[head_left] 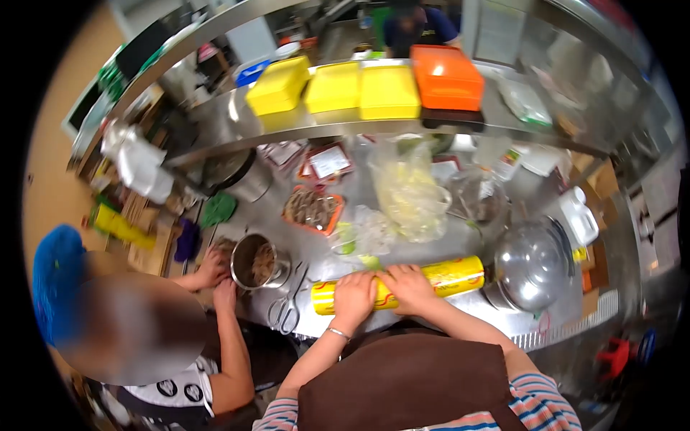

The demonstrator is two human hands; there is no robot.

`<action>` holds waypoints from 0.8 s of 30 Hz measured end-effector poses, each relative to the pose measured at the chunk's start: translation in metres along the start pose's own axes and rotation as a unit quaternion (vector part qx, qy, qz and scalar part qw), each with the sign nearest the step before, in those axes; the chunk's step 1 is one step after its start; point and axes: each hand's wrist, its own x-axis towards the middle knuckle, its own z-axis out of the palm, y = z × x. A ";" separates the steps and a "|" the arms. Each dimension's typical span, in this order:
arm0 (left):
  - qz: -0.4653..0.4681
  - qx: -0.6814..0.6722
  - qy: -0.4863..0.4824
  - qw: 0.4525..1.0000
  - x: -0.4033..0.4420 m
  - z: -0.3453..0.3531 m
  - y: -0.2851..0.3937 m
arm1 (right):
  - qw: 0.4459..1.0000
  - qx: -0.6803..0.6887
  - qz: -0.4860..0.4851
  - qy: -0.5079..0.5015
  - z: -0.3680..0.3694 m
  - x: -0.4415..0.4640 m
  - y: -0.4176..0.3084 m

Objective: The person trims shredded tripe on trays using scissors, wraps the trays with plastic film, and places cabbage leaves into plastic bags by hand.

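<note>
A long yellow roll with red print (460, 275), like a roll of cling film, lies across the near edge of the steel counter. My left hand (355, 294) rests over its left half, fingers curled over the top. Beside it, my right hand (407, 286) wraps over the middle, the two hands nearly touching. The fingertips are partly hidden behind the roll. Scissors (290, 305) lie to the left of the roll, and a lidded steel pot (532, 266) stands by its right end.
At left, a co-worker in a blue cap (57, 266) has hands by a steel container (284, 266) with brownish food. Beyond are a tray of dark food strips (313, 208), plastic bags (410, 194) and a white jug (577, 215). An overhead shelf (237, 133) carries yellow boxes (334, 86) and an orange box (447, 79).
</note>
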 end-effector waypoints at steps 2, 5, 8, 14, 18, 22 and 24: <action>-0.016 -0.001 0.002 1.000 0.001 0.000 0.001 | 1.000 0.010 -0.009 -0.005 -0.012 0.000 -0.004; -0.022 -0.002 0.006 1.000 0.000 -0.001 0.000 | 1.000 0.020 -0.010 -0.006 -0.014 0.002 -0.004; -0.019 -0.002 0.023 1.000 0.001 -0.002 0.001 | 1.000 0.013 -0.013 -0.004 -0.013 0.003 -0.003; -0.031 -0.005 0.026 0.999 -0.002 0.001 0.000 | 1.000 0.004 -0.019 0.001 -0.012 0.004 -0.004; -0.024 -0.008 0.010 1.000 -0.003 0.002 -0.004 | 1.000 0.000 -0.011 -0.015 -0.016 0.007 -0.008; -0.029 -0.009 0.006 1.000 -0.005 0.002 -0.005 | 1.000 -0.009 -0.010 -0.023 -0.010 0.008 -0.008; -0.023 -0.014 0.011 1.000 -0.005 0.003 -0.005 | 1.000 0.000 -0.009 0.006 -0.008 0.008 -0.008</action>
